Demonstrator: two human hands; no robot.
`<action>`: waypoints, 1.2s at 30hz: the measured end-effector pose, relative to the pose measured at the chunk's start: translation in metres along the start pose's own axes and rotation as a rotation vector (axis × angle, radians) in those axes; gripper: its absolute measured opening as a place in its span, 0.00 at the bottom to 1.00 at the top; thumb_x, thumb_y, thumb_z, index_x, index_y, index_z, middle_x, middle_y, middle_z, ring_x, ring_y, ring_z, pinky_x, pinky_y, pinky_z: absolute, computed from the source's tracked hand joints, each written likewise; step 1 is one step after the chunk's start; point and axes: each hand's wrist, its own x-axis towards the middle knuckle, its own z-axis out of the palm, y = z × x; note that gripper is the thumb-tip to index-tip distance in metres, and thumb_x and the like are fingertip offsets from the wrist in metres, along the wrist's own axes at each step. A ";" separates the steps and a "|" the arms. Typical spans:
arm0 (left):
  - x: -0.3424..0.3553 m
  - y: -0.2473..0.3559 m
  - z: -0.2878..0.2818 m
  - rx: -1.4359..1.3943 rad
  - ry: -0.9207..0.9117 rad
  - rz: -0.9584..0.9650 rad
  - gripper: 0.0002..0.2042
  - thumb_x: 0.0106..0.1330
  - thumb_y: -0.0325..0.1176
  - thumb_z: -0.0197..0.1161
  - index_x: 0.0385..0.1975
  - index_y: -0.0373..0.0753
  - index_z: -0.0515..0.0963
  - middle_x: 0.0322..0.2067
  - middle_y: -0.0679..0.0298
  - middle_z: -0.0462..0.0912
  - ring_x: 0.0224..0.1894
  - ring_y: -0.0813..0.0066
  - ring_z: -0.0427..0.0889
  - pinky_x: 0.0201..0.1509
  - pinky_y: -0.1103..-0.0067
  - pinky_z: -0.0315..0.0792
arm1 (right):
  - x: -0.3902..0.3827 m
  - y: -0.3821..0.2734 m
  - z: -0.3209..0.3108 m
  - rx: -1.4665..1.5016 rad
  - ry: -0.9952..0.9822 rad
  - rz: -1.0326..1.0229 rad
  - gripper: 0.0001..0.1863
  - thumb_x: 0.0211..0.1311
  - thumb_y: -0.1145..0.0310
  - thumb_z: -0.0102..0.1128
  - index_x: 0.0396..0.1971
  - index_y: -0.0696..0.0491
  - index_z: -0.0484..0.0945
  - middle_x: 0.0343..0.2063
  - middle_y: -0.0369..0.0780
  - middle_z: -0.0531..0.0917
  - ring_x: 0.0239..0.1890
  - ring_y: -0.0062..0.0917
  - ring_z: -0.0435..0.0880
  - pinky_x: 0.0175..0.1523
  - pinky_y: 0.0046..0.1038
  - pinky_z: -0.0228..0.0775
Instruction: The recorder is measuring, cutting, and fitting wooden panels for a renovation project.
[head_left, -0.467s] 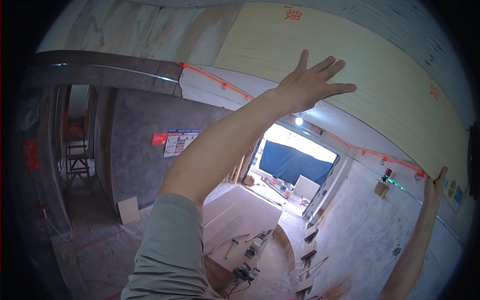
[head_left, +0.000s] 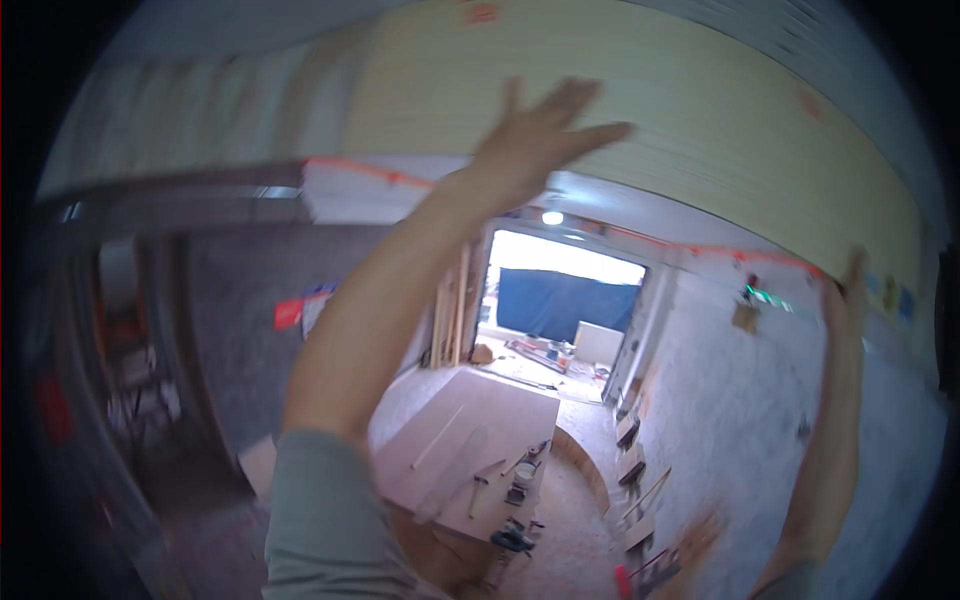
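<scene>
A long, pale wooden board [head_left: 700, 110] with faint red marks runs overhead along the ceiling edge. My left hand [head_left: 545, 135] lies against its face near the lower edge, fingers spread. Farther right, my right hand [head_left: 845, 290] is at the board's lower edge near its far end, and seems to grip it there. Motion blur softens both hands, and the right fingers are partly hidden. Left of the board, a streaked, greyish panel [head_left: 230, 110] continues the same band.
Below stands a work table [head_left: 450, 410] bearing a hammer [head_left: 478, 495] and a dark power tool [head_left: 512, 537]. A green-lit laser level [head_left: 750, 290] sits on the right wall. A blue sheet [head_left: 570, 305] covers part of the far opening. Near the bottom right is a blurred brownish shape [head_left: 700, 540].
The view has swung, so the board, table and both arms appear shifted left, with the right hand higher in view. Both hands keep their places on the board, and the picture is blurrier.
</scene>
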 end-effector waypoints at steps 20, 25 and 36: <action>0.076 0.127 -0.008 0.206 -0.093 -0.085 0.36 0.65 0.21 0.56 0.71 0.64 0.57 0.70 0.42 0.53 0.71 0.38 0.55 0.62 0.37 0.59 | -0.005 -0.145 0.036 1.672 0.591 0.868 0.35 0.57 0.78 0.69 0.60 0.62 0.57 0.56 0.50 0.71 0.54 0.35 0.75 0.55 0.33 0.73; 0.076 0.120 -0.014 0.246 -0.121 -0.114 0.34 0.68 0.21 0.53 0.70 0.64 0.59 0.69 0.41 0.56 0.69 0.36 0.59 0.58 0.36 0.64 | -0.015 -0.127 0.021 1.634 0.410 0.693 0.36 0.63 0.75 0.63 0.64 0.54 0.49 0.55 0.49 0.70 0.51 0.32 0.77 0.48 0.35 0.79; 0.077 0.116 -0.010 0.220 -0.064 -0.042 0.28 0.73 0.27 0.51 0.70 0.62 0.59 0.69 0.41 0.58 0.69 0.37 0.60 0.58 0.43 0.66 | 0.005 0.048 -0.098 1.205 0.797 0.504 0.39 0.66 0.79 0.56 0.71 0.54 0.43 0.52 0.52 0.74 0.45 0.38 0.83 0.49 0.39 0.83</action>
